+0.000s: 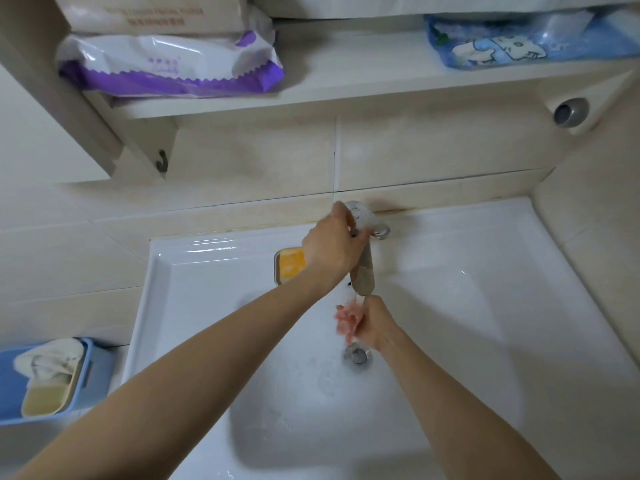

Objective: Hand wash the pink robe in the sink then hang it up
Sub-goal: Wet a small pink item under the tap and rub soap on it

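Left hand (pixel 330 245): grips the faucet (pixel 362 273) handle.
Right hand (pixel 363 322): below the faucet spout, fingers relaxed, holding nothing.

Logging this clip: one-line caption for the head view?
At the white sink, the left hand grips the faucet handle while the right hand is under running water.

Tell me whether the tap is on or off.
On. Water streams from the spout onto the right hand and splashes in the sink; the left hand grips the tap handle.
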The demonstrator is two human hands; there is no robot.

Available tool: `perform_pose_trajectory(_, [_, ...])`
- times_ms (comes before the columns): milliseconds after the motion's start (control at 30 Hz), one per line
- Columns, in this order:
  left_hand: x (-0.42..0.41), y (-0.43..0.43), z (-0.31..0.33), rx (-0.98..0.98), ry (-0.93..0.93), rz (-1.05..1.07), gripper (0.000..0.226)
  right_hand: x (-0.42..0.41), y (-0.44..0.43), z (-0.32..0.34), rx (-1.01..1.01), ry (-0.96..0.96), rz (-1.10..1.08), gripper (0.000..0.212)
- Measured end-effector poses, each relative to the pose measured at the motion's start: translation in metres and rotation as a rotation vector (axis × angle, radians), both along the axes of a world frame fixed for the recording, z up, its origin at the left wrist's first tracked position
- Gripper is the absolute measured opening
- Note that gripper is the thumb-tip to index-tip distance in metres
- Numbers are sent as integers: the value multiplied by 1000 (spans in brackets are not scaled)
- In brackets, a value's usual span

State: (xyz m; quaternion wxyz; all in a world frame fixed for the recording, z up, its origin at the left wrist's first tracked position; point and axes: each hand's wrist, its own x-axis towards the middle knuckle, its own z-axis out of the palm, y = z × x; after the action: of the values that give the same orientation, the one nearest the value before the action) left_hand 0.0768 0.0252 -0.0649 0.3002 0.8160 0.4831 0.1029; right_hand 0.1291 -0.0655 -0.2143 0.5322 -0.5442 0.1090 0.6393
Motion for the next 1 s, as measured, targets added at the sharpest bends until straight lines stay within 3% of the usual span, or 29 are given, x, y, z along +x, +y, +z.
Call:
perform_pose_trajectory(100, [-7, 7, -4, 349, -173, -310, 39, 8, -8, -15, 60, -23, 3, 33])
perform_pose_trajectory(233, [-14, 9, -19, 458, -187, -542, 35, 7, -12, -23, 74, 49, -80, 39])
perform_pose_trajectory(400, [-21, 6, -15, 409, -146, -574, 49, -2, -8, -23, -16, -48, 56, 29])
perform_pose_trajectory(600, [-19, 6, -5, 334, 23, -595, 57, 7, 5, -16, 142, 62, -102, 24])
perform_pose_trajectory(767, [-20, -3, -9, 438, 176, -710, 63, 4, 2, -8, 175, 36, 103, 7])
perform_pose_trajectory(867, [-21, -5, -11, 441, 220, -730, 63, 4, 0, -6, 212, -30, -61, 8])
perform_pose_trajectory(933, [-27, 2, -9, 267, 112, -760, 59, 4, 1, -14, 145, -193, -152, 10])
perform_pose_trajectory(1000, [-43, 10, -14, 75, -136, -660, 54, -10, 2, -26, -43, -400, -128, 7])
